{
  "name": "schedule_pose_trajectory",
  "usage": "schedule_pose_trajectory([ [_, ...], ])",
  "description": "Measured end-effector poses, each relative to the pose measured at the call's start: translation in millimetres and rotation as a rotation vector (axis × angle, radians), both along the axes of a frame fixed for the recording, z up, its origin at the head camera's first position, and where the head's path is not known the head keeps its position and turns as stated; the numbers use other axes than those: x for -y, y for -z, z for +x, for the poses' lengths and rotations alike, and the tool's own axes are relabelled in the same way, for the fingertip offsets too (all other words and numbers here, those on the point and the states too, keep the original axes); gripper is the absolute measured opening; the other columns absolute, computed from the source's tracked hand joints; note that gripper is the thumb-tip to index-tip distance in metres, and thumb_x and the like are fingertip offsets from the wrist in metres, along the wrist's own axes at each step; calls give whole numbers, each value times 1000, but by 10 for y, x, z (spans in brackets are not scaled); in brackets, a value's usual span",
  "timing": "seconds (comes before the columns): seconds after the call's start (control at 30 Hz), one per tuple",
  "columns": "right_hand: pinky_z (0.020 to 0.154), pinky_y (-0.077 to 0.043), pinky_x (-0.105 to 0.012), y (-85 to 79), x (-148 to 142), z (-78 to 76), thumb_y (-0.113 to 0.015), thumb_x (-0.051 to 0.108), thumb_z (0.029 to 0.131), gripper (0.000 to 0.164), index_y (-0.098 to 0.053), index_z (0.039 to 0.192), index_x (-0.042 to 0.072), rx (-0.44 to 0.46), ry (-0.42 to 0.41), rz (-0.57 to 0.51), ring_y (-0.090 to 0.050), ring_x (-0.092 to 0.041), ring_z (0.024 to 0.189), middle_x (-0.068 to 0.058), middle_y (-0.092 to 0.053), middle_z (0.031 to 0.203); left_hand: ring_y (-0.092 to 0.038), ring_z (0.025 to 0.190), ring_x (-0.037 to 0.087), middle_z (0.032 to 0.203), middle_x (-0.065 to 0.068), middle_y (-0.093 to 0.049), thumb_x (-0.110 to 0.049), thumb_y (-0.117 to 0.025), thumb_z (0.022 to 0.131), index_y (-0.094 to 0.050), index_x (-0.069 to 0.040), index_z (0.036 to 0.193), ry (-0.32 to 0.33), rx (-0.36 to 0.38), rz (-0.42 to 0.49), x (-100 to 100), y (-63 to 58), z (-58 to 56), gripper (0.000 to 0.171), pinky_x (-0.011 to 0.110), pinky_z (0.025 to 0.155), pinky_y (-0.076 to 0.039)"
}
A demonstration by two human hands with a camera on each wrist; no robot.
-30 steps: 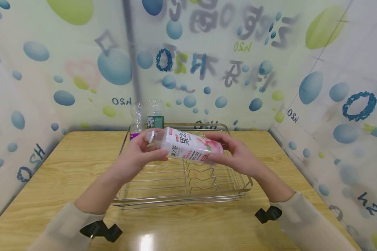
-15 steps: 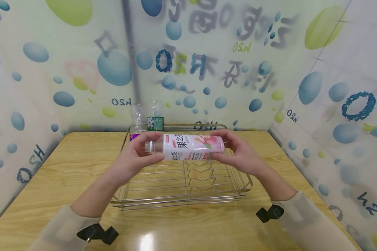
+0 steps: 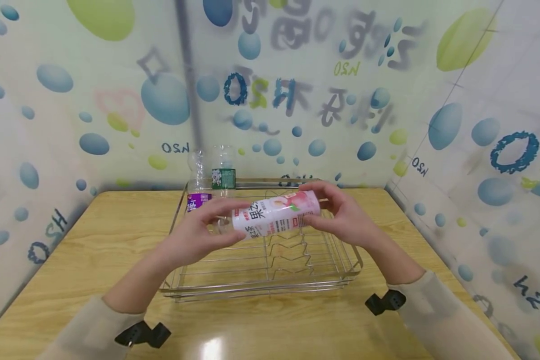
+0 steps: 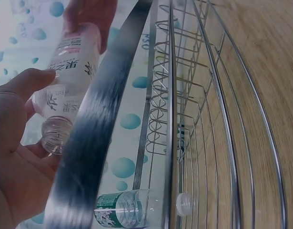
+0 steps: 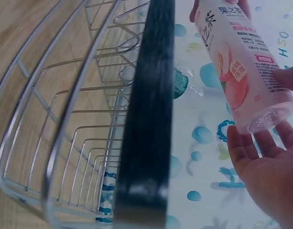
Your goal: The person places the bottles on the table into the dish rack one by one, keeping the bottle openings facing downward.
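A clear plastic bottle with a white-and-pink peach drink label is held lengthwise above a metal wire dish rack. My left hand grips it round the neck end, partly covering the shoulder. My right hand holds the base end between thumb and fingers. The bottle slants, its base a little higher than its neck in the head view. From the left wrist, the bare screw neck shows no cap. The right wrist view shows the clear bottom near the fingertips.
Two more clear bottles stand at the rack's back left, one with a purple label, one with a green label. The rack has wavy wire dividers and sits on a wooden table. Patterned walls rise behind and beside it.
The bottle has tipped between my hands: its neck, higher at first, came level and is now lower than the base. Both hands keep hold of it above the rack.
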State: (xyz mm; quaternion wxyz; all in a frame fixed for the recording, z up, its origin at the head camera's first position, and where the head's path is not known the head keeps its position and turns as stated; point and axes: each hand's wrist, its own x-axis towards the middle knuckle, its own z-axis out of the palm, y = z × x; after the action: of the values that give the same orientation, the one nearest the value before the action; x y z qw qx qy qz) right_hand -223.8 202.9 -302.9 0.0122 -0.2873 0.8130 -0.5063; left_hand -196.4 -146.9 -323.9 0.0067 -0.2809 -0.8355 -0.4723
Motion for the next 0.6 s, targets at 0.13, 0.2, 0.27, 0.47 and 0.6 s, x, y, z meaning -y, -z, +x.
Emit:
schedule_pose_trajectory([
  [0.13, 89, -64, -32, -74, 63, -36, -80, 10, 100, 62, -55, 156, 13, 0, -4, 12, -65, -34, 120, -11, -61, 146, -66, 124, 31, 157, 7, -59, -23, -84, 100, -64, -28, 155, -11, -30, -31, -21, 25, 5, 59, 32, 89, -63],
  [0.2, 89, -65, -32, -113, 97, -58, -80, 11, 101, 63, -54, 159, 15, 3, -5, 12, -67, -34, 121, -11, -61, 147, -67, 123, 32, 156, 11, -61, -20, -83, 100, -63, -25, 156, -10, -44, -30, -31, 32, 3, 60, 31, 89, -63],
  [0.27, 90, -65, -32, -148, 126, -74, -79, 13, 102, 64, -53, 161, 17, 10, 1, 11, -67, -34, 121, -10, -61, 148, -68, 120, 32, 154, 12, -62, -19, -83, 100, -62, -23, 157, -13, -36, -24, -43, 40, 4, 61, 30, 89, -63],
  [0.47, 89, -64, -30, -221, 195, -109, -78, 16, 103, 66, -51, 164, 19, 22, 18, -2, -68, -31, 118, -8, -62, 152, -69, 121, 31, 160, 12, -58, -16, -82, 101, -57, -24, 161, -13, 25, -3, -74, 74, 2, 66, 28, 92, -64],
  [0.6, 88, -63, -29, -264, 260, -148, -78, 19, 104, 66, -51, 165, 21, 44, 23, -28, -66, -30, 114, -6, -63, 148, -71, 118, 30, 159, 12, -60, -18, -80, 102, -51, -25, 165, -14, 64, -6, -99, 76, -11, 70, 29, 86, -65],
])
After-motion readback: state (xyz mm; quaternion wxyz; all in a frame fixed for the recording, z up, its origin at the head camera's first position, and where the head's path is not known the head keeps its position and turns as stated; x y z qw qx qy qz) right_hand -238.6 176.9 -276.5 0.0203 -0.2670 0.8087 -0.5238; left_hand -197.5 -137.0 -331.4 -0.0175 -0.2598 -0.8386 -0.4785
